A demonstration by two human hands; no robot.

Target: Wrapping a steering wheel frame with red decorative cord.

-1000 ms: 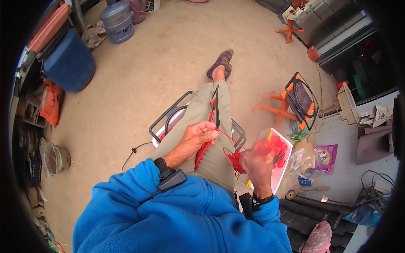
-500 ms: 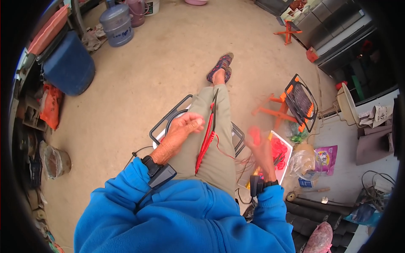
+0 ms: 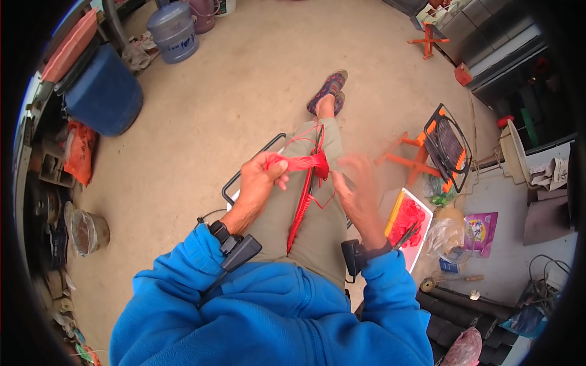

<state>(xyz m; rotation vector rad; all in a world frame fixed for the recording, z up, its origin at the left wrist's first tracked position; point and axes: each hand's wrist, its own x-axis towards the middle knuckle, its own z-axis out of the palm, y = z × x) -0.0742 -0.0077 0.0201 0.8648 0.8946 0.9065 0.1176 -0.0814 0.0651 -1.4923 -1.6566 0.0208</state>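
My left hand is closed on one end of a red ribbon-like bundle, stretched across above my thighs. Its far end bunches up over a long, thin, dark rod wound with red cord, which lies along my lap between my legs. A loose red strand loops above the bunch, and another runs from the rod toward my right thumb. Just right of the bunch, my right hand is smeared by motion, so its grip is unclear.
By my right leg a white tray holds red bundles, scissors and a yellow strip. Beyond it stands an orange-legged folding stool. A blue barrel, a water jug and a lined bucket stand to the left.
The red bundle is now in my left hand and lies across the rod. My right hand has moved from beside the tray in toward my lap.
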